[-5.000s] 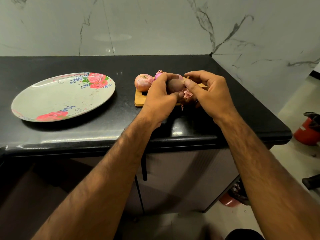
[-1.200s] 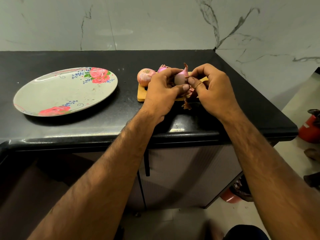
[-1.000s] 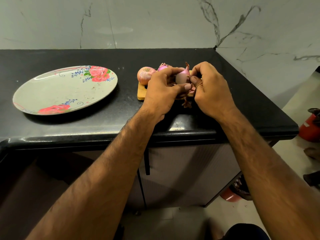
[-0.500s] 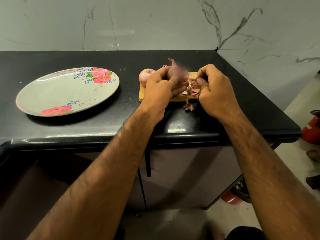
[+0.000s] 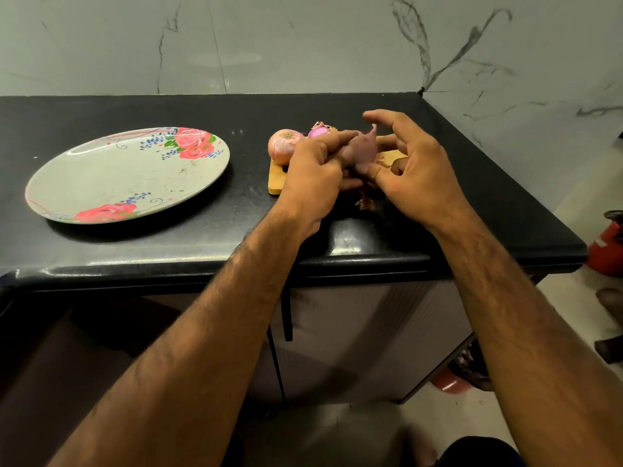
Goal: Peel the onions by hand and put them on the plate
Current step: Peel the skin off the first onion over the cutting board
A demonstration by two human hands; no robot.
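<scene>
Left hand (image 5: 313, 176) has its fingers curled round the held onion (image 5: 363, 150), lifted just above the wooden board (image 5: 276, 179) toward the right end of the counter (image 5: 135, 246), roughly midway between its front and back edges. Watch the axis: the pointed tip stands up and leans a touch right, with the lower end hidden behind the fingers. Right hand (image 5: 413, 173) is spread wide, thumb raised over the tip and lower fingertips close under the bulb. Whether they touch it or sit just beside it, the blur won't let me call, and I see it pinching nothing. The bulb looks smooth and pinkish, so I'd judge it bare or near enough. Now the relation that matters: the plate (image 5: 101, 183) sits toward the counter's left end, well apart from the board, on the side of the hand that holds. So the carry should go leftward with that hand, no handover needed. At the board's back-left corner wait an unpeeled onion (image 5: 283, 147) and a small purple onion (image 5: 318, 132). Peel scraps (image 5: 365, 203) lie just off its front edge.
</scene>
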